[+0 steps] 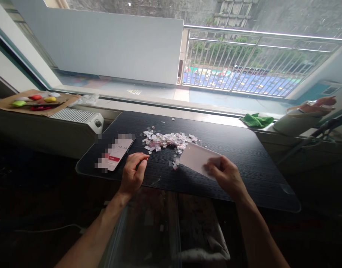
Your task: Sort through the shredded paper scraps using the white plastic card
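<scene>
My right hand [225, 173] grips a flat, pale rectangular card [197, 158] by its right end, thumb on top. The card is tilted, its left end beside a heap of small white and pinkish paper scraps [168, 140] on the dark table [229, 143]. A few stray scraps [175, 163] lie just left of the card. My left hand [134, 172] hovers at the near side of the table, fingers loosely bent and thumb apart, with nothing seen in it. Left of that hand, a phone [117, 150] with a timer-like display lies on the tabletop.
Below the table's near edge is a clear plastic bin [148, 227] with scraps in it. A white heater [81, 118] and a cardboard sheet [6, 104] with colourful items stand at left. A green cloth [256, 120] and a pale container [296, 121] sit by the window at right.
</scene>
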`<state>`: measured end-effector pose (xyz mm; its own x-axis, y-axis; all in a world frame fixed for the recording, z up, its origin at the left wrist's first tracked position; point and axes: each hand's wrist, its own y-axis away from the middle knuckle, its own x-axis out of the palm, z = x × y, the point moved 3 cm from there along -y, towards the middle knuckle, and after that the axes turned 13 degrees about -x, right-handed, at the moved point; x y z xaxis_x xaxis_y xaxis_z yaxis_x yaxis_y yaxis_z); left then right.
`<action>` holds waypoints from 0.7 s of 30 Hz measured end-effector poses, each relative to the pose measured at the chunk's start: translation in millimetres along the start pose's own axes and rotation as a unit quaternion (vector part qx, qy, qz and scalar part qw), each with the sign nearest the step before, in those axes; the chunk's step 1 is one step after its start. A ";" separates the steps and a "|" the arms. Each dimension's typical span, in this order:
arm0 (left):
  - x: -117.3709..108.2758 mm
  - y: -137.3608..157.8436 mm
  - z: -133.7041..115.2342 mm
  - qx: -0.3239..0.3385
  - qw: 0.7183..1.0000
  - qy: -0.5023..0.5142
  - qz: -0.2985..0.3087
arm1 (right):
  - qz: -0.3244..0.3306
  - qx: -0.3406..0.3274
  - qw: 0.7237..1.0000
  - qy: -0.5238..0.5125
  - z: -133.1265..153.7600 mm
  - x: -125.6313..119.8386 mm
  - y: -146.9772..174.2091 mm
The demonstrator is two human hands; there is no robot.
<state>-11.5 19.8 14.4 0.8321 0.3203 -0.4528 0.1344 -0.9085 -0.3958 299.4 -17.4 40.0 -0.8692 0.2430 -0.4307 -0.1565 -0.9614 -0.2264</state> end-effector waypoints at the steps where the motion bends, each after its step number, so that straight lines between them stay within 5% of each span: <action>1: 0.0 0.0 0.0 0.000 1.000 -0.001 0.000 | 0.017 0.003 1.000 -0.006 1.0 2.1 0.7; 4: 0.2 0.2 -0.4 0.002 1.000 -0.004 -0.001 | 0.051 0.011 0.998 -0.022 6.3 4.3 4.2; 12: 2.0 0.0 -1.2 0.032 0.999 -0.027 0.003 | 0.002 0.004 0.999 -0.031 13.5 10.6 7.2; 21: 2.0 0.3 0.5 0.029 0.999 -0.035 0.001 | 0.056 -0.014 0.998 -0.028 19.9 34.6 9.6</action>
<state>-10.1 20.3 13.0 0.7923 0.3379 -0.5080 0.0994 -0.8930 -0.4390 258.5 -20.8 40.3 -0.9051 0.1262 -0.4059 -0.0451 -0.9780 -0.2035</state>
